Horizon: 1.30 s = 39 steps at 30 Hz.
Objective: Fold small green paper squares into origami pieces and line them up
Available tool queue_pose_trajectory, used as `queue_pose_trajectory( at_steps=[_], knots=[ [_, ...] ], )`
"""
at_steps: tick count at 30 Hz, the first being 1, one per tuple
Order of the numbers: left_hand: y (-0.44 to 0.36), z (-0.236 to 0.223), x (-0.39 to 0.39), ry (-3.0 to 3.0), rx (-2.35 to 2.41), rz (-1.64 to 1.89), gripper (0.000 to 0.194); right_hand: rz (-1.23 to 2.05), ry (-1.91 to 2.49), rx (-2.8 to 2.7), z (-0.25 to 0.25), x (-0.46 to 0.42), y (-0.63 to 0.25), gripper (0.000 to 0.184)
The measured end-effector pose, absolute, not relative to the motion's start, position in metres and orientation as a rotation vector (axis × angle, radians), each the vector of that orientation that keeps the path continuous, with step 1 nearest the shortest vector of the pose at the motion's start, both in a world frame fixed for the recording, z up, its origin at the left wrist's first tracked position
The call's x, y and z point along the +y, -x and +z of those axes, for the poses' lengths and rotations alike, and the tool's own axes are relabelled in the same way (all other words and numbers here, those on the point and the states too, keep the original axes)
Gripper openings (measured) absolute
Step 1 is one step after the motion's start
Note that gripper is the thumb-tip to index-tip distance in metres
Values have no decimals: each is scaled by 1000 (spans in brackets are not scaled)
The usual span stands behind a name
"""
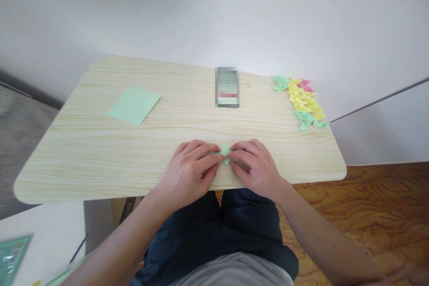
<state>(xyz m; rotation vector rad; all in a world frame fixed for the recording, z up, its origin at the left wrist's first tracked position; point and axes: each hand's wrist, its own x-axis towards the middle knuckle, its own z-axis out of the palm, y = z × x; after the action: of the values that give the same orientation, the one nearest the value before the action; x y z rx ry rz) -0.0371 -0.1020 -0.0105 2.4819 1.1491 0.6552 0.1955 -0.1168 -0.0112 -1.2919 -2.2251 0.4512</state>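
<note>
A small folded piece of green paper (225,151) lies on the table near its front edge, between my two hands. My left hand (196,167) presses its fingertips on the paper's left side, with the fingers bent and close together. From the right, my right hand (254,163) holds the other side with its thumb and fingertips. The fingers cover part of the paper, so its full folded shape is hidden. A flat sheet of green paper (134,105) rests on the table at the left.
On the pale wooden table (181,120) a phone (228,87) lies at the back middle. Several folded paper pieces (304,100), yellow, green and pink, are bunched at the right end. Behind the table rises a white wall (234,13). A white surface (50,237) stands lower left.
</note>
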Motion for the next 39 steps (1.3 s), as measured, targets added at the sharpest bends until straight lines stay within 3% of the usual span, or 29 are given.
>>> queue_pose_trajectory(
  at_steps=[6,14,31,39],
  knots=[
    [32,-14,-99,-2408,1175,718,23,494,1294,-2181,-11,-116,-196,27],
    [32,-16,-98,-2408,1167,750,19,492,1305,-2187,-12,-115,-197,8],
    [26,-20,-96,-2313,1241,922,9,438,1348,-2099,-17,-112,-190,13],
    [23,-13,-95,-2329,1464,745,13,437,1569,-2009,-13,-111,-183,12]
  ],
)
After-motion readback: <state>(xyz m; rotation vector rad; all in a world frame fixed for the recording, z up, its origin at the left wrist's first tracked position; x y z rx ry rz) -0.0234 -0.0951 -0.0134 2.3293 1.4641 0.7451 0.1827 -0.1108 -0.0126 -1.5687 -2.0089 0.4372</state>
